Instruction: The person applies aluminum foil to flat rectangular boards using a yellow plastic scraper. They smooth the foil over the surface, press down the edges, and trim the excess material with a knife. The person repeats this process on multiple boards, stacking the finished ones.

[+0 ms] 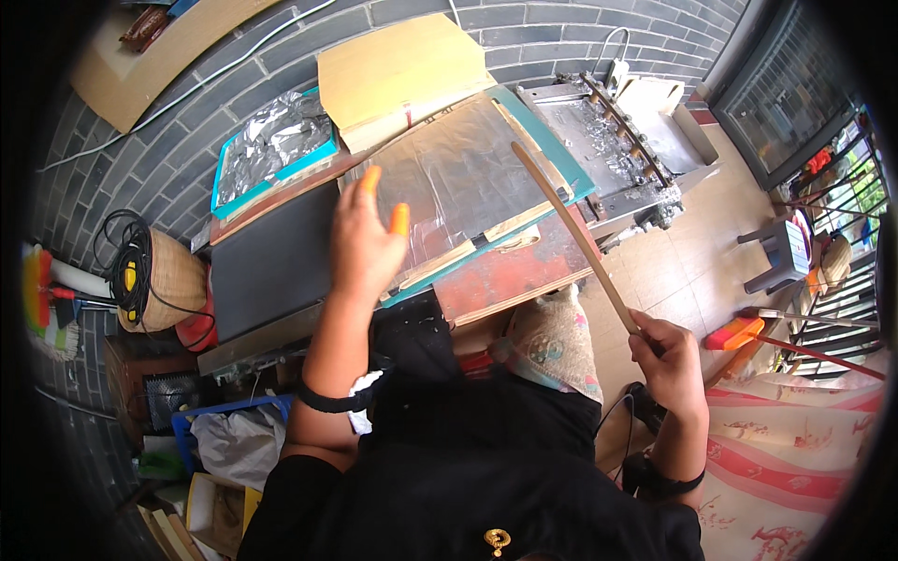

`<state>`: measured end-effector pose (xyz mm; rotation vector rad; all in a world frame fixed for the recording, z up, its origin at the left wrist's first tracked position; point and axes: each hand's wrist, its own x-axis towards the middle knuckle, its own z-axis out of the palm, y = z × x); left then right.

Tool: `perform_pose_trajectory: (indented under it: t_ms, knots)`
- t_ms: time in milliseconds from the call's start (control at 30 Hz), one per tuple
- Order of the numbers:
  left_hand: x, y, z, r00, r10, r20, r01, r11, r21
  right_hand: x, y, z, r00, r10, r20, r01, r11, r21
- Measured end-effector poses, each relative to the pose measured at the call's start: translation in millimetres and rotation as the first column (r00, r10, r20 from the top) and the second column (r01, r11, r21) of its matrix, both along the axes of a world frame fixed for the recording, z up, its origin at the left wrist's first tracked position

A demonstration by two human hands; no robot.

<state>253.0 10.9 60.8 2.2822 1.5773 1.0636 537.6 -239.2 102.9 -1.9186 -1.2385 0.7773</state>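
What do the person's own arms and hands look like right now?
The left hand wears orange covers on two digits; the right hand shows none. Each forearm has a dark band near the elbow, the left band with white material at it, the right band plain. The sleeves are black and short.

- Passing room over the translucent sheet (449, 178), between left hand (368, 234) and wooden stick (582, 241).
- Far: yellow board (402, 70) in the way.
- Left: woven basket (176, 271) obstructs.
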Motion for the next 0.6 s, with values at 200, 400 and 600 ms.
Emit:
perform_pose_trajectory:
  t_ms: [200,400,600]
  knots:
    - [70.1,-19.0,5.0,0.894,-0.432,-0.118,0.442,0.895,0.068,11.0,-7.5,-5.6,1.000,0.014,0.009,-0.014,1.000,0.028]
    - [90.7,-22.4,-3.8,0.835,-0.487,-0.257,0.519,0.852,0.071,32.1,-30.8,4.6,0.995,-0.046,-0.091,0.042,0.998,-0.041]
    - [94.4,-20.5,-4.9,0.843,-0.476,-0.251,0.502,0.864,0.047,53.2,-58.6,14.7,0.957,0.058,-0.286,-0.055,0.998,0.016]
